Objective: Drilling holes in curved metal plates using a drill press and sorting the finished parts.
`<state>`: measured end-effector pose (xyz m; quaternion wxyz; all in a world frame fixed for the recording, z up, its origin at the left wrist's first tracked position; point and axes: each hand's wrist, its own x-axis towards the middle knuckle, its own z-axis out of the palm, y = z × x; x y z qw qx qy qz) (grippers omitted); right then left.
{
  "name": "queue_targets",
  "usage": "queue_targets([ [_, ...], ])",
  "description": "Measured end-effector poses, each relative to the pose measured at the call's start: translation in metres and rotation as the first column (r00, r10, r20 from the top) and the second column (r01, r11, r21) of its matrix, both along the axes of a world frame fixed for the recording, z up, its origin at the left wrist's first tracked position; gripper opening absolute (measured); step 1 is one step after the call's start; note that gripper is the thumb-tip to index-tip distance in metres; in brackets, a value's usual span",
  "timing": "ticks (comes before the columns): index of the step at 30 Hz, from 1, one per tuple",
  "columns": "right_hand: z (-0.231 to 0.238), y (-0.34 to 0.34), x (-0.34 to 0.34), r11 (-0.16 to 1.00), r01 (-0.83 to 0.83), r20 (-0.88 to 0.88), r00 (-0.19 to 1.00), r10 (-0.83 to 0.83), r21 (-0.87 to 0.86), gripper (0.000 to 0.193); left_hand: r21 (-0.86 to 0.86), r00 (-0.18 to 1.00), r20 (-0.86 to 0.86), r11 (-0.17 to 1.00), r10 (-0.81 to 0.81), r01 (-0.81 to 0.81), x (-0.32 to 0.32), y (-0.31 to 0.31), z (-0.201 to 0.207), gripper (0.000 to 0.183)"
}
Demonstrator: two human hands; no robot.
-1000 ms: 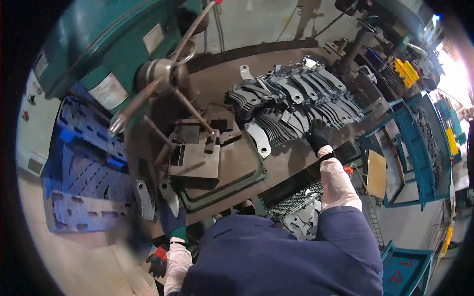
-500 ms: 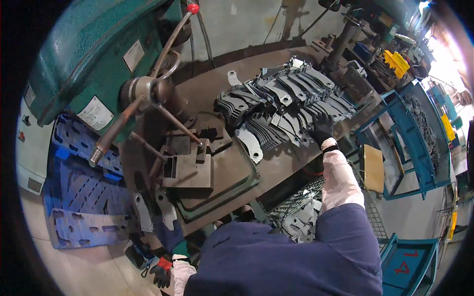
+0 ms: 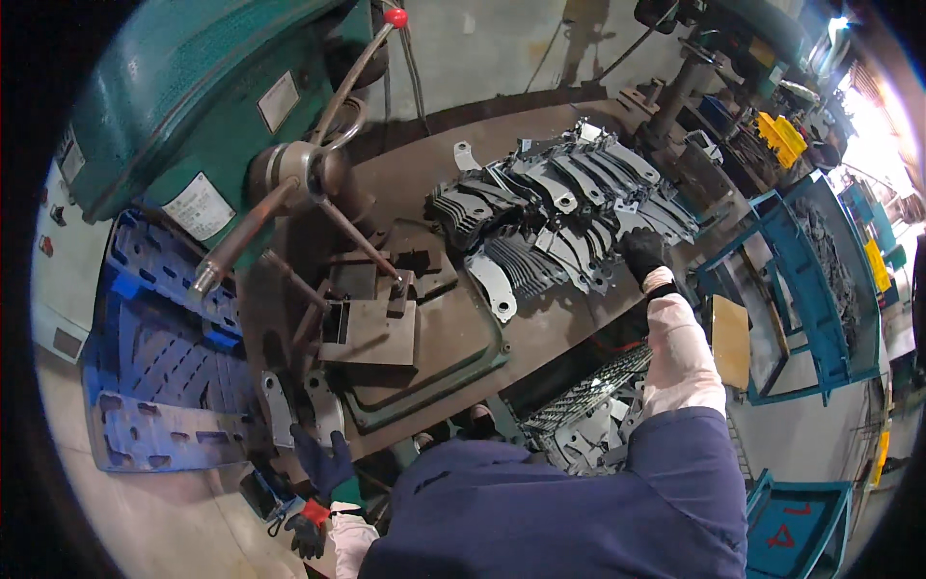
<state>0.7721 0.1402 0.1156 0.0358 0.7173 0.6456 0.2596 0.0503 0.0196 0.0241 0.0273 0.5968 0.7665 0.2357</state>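
Note:
Long, curved metal plates (image 3: pixel 579 179) with holes at their ends lie in overlapping rows on the brown bench. At the right front end of these rows is my right hand (image 3: pixel 643 253) in a black glove, its fingers bent in among the plate ends; what they grip is hidden. My left hand (image 3: pixel 328 465), in a dark blue glove, is low at the bench's front left corner. Its thumb and fingers are apart around the lower end of a loose plate (image 3: pixel 326 403). A second loose plate (image 3: pixel 278 409) lies just left of that one.
A green press with a red-knobbed lever (image 3: pixel 357 72) and a steel fixture block (image 3: pixel 371 333) fill the bench's left. A blue plastic pallet (image 3: pixel 164 376) stands at left. Below the front edge, a wire basket (image 3: pixel 588 391) holds plates; blue metal bins (image 3: pixel 820 372) stand at right.
My right hand has shifted slightly right and toward me along the plate ends. My left hand's fingers have spread somewhat at the loose plate. The whole view has moved a little.

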Motion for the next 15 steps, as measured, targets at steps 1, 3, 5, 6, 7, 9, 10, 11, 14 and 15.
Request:
queue_targets([
  [1,0.007,0.002,-0.009,0.997,-0.035,0.028,0.999,0.033,0.070,0.010,0.018,0.999,0.033,1.000,-0.006,0.005,0.007,0.002,0.010,0.082],
  [3,0.031,0.004,-0.019,0.972,-0.119,0.005,0.993,0.120,0.201,0.011,0.126,0.991,-0.096,0.987,-0.091,0.103,-0.001,0.003,0.004,0.080],
  [5,0.058,0.010,-0.037,0.966,0.050,-0.273,0.962,0.022,0.255,0.016,0.176,0.955,-0.265,0.968,-0.130,0.181,-0.022,0.003,-0.011,0.077],
  [6,0.068,0.010,-0.041,0.949,0.158,-0.510,0.860,0.004,0.273,0.018,0.159,0.958,-0.261,0.973,-0.121,0.167,-0.022,0.002,-0.008,0.076],
  [7,0.095,0.006,-0.063,0.971,0.156,-0.647,0.763,-0.003,0.179,0.019,0.049,0.996,-0.090,0.998,-0.028,0.032,0.014,0.006,0.029,0.075],
  [9,0.094,0.003,-0.045,0.996,-0.048,-0.796,0.599,0.092,0.079,0.021,0.071,0.986,0.144,0.994,-0.089,0.079,0.052,0.019,0.064,0.074],
  [10,0.096,0.007,-0.068,0.987,-0.156,-0.876,0.473,0.099,0.027,0.021,0.212,0.954,0.181,0.957,-0.238,0.199,0.058,0.021,0.072,0.073],
  [11,0.098,0.009,-0.093,0.963,-0.268,-0.937,0.338,0.083,-0.011,0.021,0.248,0.945,0.061,0.922,-0.320,0.296,0.070,0.024,0.082,0.075],
  [14,0.121,0.007,-0.193,0.794,-0.607,-0.949,0.230,0.213,0.031,0.022,0.376,0.802,-0.005,0.742,-0.597,0.554,0.118,0.031,0.141,0.077],
  [15,0.126,0.001,-0.228,0.872,-0.456,-0.890,-0.306,-0.338,-0.175,0.023,0.356,0.723,0.213,0.741,-0.658,0.570,0.133,0.032,0.165,0.078],
])
